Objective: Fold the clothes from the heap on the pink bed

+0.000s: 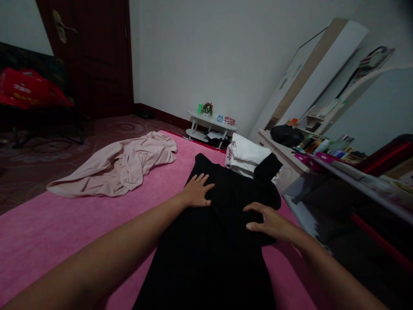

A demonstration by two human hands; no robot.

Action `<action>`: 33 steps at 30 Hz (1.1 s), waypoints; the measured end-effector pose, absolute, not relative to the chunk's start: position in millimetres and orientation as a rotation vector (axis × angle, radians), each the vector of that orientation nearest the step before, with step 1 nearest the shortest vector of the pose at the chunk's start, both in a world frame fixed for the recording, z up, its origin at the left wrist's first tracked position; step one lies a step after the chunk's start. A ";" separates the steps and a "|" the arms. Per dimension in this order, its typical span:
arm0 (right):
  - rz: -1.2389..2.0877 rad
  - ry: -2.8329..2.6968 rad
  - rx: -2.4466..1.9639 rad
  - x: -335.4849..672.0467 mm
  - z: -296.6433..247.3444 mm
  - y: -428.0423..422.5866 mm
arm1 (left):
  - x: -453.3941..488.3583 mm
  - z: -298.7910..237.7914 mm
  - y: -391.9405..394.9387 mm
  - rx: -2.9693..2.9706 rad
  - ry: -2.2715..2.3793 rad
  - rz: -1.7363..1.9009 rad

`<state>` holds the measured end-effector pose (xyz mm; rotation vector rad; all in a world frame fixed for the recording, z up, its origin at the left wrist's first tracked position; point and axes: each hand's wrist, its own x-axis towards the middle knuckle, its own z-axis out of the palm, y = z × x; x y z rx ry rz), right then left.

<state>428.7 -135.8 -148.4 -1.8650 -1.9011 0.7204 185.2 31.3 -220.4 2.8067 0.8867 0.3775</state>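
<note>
A black garment (pixel 209 249) lies spread lengthwise on a pink bed cover (pixel 48 232). My left hand (pixel 197 190) rests flat on its upper left part, fingers stretched out. My right hand (pixel 266 220) lies on the garment's right side where a sleeve is folded inward; its fingers are curled against the cloth, and whether they pinch it I cannot tell. A stack of folded white clothes (pixel 247 156) sits just beyond the garment's top edge.
A crumpled beige garment (pixel 119 165) lies on the bed to the left. A dressing table (pixel 322 150) crowded with bottles stands to the right. A small white side table (pixel 211 125), a dark door (pixel 93 56) and a red bag (pixel 29 90) are farther off.
</note>
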 end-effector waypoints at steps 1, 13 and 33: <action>0.688 -1.926 -1.902 424.6 -150.6 -138.2 | 185.3 -220.0 31.3 2.807 0.891 0.367; -0.032 -1.540 -1.492 351.1 -32.4 -162.6 | 185.8 -220.4 31.4 2.678 0.847 0.489; 1.367 -2.179 -1.209 262.4 -97.1 -168.1 | 179.4 -215.6 49.6 1.684 0.921 1.021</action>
